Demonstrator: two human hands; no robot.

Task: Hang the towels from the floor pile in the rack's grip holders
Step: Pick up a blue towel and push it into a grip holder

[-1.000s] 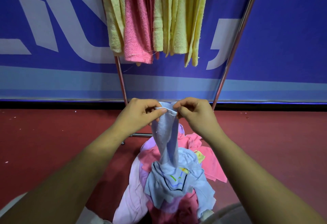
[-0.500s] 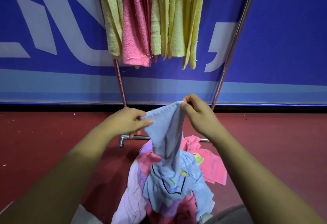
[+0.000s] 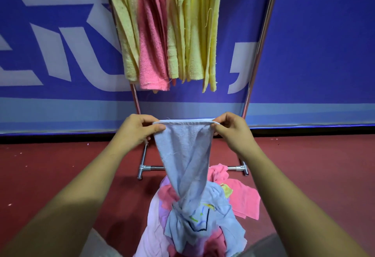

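At far left a blue banner (image 3: 60, 33) with large pale lettering forms the back wall, meeting a dull red floor (image 3: 50, 165) flecked with pale specks. The left hand (image 3: 138, 130) is closed on the left corner of a light blue towel (image 3: 183, 155), thumb over the hem, fingers curled behind. The towel's top edge is drawn taut and straight between both hands; below, the soft, slightly fuzzy cloth narrows into a twisted funnel, its lower end resting on the floor pile (image 3: 194, 226) in the near middle. That pile is a crumpled heap of pale pink, lilac, bright pink and blue cloths, one bearing coloured line markings. Beyond, the rack (image 3: 261, 39) of shiny metal tubing stands against the banner, its slanted posts joined by a low crossbar near the floor. From its top hang nubby terry towels in long folded strips: yellow towels (image 3: 192, 33) with a pink towel (image 3: 152, 43) between them. The right hand (image 3: 231, 130) pinches the towel's right corner the same way.
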